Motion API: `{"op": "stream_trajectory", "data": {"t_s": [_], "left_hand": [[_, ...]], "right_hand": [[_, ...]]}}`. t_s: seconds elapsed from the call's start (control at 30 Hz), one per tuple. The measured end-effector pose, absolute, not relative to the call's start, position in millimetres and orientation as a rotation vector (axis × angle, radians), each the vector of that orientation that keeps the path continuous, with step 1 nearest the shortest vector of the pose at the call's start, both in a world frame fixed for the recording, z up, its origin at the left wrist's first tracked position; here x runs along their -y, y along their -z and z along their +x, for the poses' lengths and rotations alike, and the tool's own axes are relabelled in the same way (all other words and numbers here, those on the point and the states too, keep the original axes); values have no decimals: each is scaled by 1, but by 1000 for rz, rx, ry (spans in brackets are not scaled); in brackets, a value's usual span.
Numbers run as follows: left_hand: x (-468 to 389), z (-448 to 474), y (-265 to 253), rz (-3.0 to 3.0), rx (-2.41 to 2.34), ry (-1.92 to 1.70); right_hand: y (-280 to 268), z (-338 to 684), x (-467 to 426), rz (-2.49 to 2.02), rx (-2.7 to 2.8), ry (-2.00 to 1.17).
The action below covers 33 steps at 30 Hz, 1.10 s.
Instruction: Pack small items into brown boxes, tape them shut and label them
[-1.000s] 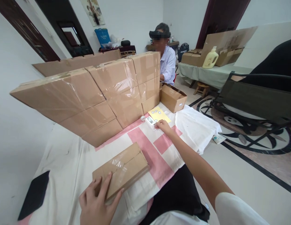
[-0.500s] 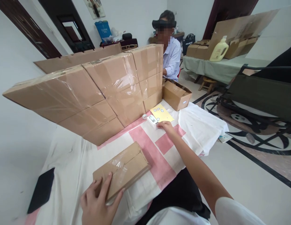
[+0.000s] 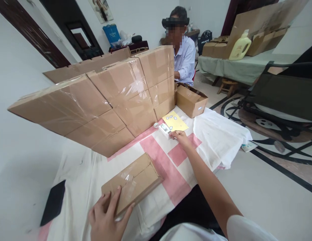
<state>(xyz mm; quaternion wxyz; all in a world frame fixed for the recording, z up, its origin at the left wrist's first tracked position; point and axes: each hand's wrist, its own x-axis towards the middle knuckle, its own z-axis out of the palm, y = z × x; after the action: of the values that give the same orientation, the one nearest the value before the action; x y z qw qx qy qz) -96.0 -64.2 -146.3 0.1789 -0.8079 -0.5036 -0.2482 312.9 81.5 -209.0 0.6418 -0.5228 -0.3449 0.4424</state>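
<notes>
A flat brown cardboard box [image 3: 135, 177], taped on top, lies on the cloth in front of me. My left hand [image 3: 108, 212] rests on its near left end, fingers spread over the top and thumb along the near side. Farther off, my right hand [image 3: 179, 135] is closed in a pinch at the right end of a small white box [image 3: 165, 130] with a printed top. A small dark strip shows by those fingertips. Just behind lies a yellow sheet [image 3: 179, 123] with several small outlined shapes. A small clear round thing [image 3: 156, 125], perhaps a tape roll, sits to the left.
Taped cardboard boxes form a tall wall [image 3: 115, 100] across the table. An open carton [image 3: 191, 102] stands at its right end. A person [image 3: 184, 57] in a headset sits behind. A black flat object [image 3: 53, 202] lies at the left. A pink and white cloth [image 3: 178, 190] covers the table.
The view has shifted slightly, so most things appear a little farther right. Both hands keep their places, the left on the cardboard box and the right at the small white box.
</notes>
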Motion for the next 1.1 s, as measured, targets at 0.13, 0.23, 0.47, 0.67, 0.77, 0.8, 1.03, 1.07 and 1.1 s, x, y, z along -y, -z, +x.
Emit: {"op": "stream_trajectory", "data": {"t_s": [0.13, 0.23, 0.47, 0.67, 0.77, 0.8, 1.03, 1.07, 1.1], "left_hand": [[65, -98, 150, -2283, 1464, 670], [66, -99, 152, -2288, 1497, 661], [68, -98, 149, -2292, 1507, 650], [68, -98, 151, -2294, 1519, 667], [68, -97, 151, -2271, 1511, 694], [68, -96, 151, -2269, 1511, 698], [69, -96, 149, -2288, 1537, 674], [69, -96, 149, -2282, 1543, 675], [69, -96, 149, -2278, 1543, 678]], "right_hand": [[215, 315, -87, -1207, 771, -1019], [217, 314, -91, -1227, 747, -1000], [217, 312, -93, -1220, 760, -978], [211, 313, -88, -1175, 783, -1030], [211, 314, -87, -1141, 779, -1048], [211, 314, -87, -1130, 777, -1053], [211, 315, -85, -1087, 764, -1075], [209, 314, -85, -1087, 763, -1076], [208, 314, -84, -1091, 761, -1077]]}}
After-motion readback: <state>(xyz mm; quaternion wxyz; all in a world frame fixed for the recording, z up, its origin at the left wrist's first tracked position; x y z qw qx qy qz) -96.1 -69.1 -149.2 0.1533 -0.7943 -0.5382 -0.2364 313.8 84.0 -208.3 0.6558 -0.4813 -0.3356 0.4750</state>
